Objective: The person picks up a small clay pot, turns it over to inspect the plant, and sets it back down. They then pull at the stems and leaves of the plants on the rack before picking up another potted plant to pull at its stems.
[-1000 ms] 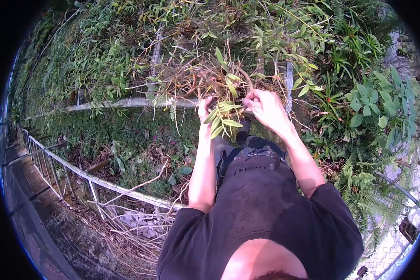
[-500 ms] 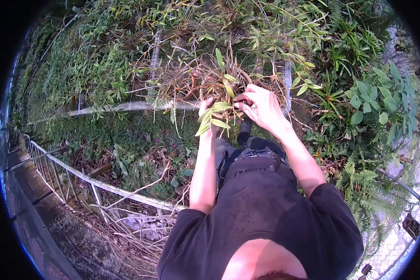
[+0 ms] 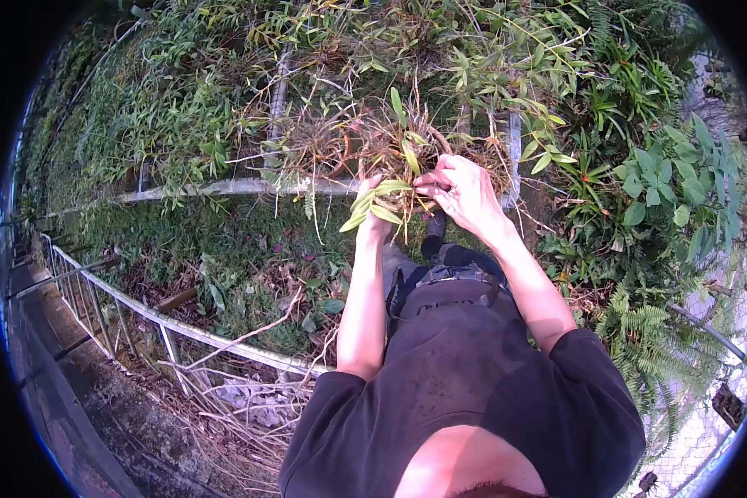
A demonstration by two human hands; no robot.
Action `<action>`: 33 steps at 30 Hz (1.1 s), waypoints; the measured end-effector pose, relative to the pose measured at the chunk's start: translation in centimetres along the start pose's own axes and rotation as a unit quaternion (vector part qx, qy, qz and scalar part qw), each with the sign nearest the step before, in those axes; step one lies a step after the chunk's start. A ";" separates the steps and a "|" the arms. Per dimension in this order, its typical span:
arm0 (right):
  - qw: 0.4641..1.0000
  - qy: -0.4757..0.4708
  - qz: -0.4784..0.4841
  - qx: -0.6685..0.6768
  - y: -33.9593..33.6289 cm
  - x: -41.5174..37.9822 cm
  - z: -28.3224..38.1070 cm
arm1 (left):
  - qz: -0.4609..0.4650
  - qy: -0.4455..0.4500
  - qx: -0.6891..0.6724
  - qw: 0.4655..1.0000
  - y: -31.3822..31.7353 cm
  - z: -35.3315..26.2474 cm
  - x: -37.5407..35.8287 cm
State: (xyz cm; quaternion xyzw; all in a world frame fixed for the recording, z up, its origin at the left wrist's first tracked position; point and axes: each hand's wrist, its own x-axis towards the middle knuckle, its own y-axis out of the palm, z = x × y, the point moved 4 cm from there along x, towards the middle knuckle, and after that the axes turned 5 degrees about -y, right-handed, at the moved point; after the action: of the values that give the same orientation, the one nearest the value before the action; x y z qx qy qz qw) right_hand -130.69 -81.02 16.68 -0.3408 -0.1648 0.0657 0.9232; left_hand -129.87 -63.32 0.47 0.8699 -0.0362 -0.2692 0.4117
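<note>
A potted plant [image 3: 411, 153] with brown roots, dry stems and a few long green leaves is at the near edge of a raised bench. On its left side is my left hand [image 3: 372, 203], closed round the plant's base, its fingers partly covered by yellow-green leaves [image 3: 382, 199]. My right hand [image 3: 461, 187] is at the plant's right side, thumb and fingertips pinched together at its roots. What lies between those fingertips is too small to make out.
The bench's pale metal edge [image 3: 249, 187] runs left from the plant, with dense leafy plants [image 3: 191, 124] behind it. A white rail [image 3: 199, 334] and dry branches [image 3: 249, 398] lie at the lower left. Ferns [image 3: 639, 332] grow on the right.
The yellow-green leaves over my left hand have shifted slightly left and up. My right hand has moved slightly, its fingers still pinched at the roots.
</note>
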 end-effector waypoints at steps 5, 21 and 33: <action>0.997 -0.053 0.005 -0.054 0.5 0.1 -0.2 | 0.022 0.038 -0.016 0.999 -0.7 0.1 0.2; 0.996 -0.006 -0.051 0.068 -0.2 -0.5 -0.6 | -0.059 -0.162 0.011 0.985 1.2 -3.5 0.5; 0.963 0.249 -0.035 -0.099 0.4 -6.4 -1.8 | -0.035 -0.162 0.004 0.986 -2.4 -4.5 4.1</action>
State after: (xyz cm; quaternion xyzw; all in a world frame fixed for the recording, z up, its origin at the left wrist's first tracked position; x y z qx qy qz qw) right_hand -136.11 -83.29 13.47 -0.4305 0.0525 -0.0700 0.8983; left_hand -124.51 -59.79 -0.82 0.8171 -0.0730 -0.4204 0.3876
